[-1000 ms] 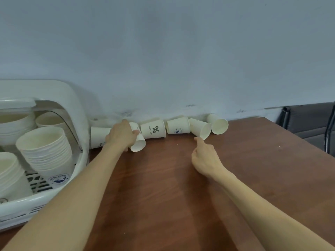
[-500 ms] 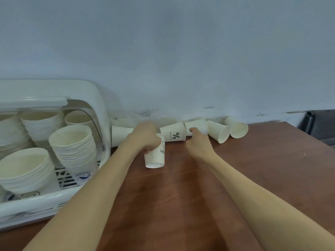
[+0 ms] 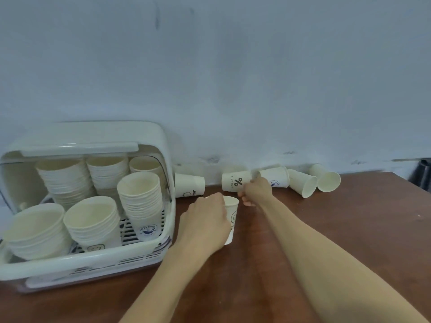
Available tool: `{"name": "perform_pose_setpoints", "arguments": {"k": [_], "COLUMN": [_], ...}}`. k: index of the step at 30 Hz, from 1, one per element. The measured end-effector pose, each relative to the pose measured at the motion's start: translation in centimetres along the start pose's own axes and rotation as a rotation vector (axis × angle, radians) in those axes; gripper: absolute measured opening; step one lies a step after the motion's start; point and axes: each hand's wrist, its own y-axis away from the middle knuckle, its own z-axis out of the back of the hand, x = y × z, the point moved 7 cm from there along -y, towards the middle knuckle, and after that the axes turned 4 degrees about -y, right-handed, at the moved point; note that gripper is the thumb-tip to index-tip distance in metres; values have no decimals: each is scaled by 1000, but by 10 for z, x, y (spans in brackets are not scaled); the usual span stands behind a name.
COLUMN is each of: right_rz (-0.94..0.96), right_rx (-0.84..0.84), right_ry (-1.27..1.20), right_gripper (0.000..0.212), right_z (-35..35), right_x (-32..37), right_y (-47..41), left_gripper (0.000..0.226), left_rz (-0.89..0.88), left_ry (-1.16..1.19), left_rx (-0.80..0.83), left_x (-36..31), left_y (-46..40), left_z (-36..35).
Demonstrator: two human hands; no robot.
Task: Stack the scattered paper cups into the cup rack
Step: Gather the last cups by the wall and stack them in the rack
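My left hand (image 3: 206, 223) grips a white paper cup (image 3: 232, 217) with a smiley print, mouth up, just above the brown table (image 3: 349, 229). My right hand (image 3: 255, 191) has its fingers curled on the lying cup with a percent sign (image 3: 234, 181) by the wall. Further cups lie on their sides along the wall: one (image 3: 189, 185) beside the rack, one with a blue logo (image 3: 276, 178), and two open-mouthed ones (image 3: 303, 186) (image 3: 326, 179) to the right. The white cup rack (image 3: 161, 141) at left holds several leaning stacks of cups (image 3: 140, 197).
A pale wall runs behind the table's far edge. A dark object (image 3: 423, 176) stands past the table's right corner. Bare brown tabletop stretches to the right and toward me.
My left hand has lifted its cup off the row, turned it mouth up and drawn it toward me. My right hand moved left from the right-hand cups to the percent-sign cup. The view shifted left.
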Motion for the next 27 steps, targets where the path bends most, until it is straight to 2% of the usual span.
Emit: {"name": "perform_pose_setpoints", "arguments": {"k": [7, 17, 27], "right_rz": [233, 429, 620], "right_rx": [-67, -36, 22], "right_ry": [290, 417, 496], "right_gripper": [18, 20, 21], "right_z": [15, 46, 20], "right_x": [33, 70, 87], "right_y": [43, 159, 266], "left_gripper": [14, 22, 20], "left_rz": [-4, -50, -9], "left_ry": [73, 89, 100], "left_rx": [-92, -234, -370], "left_x": [8, 5, 44], "left_y": [32, 105, 184], "left_z": [23, 79, 129]}}
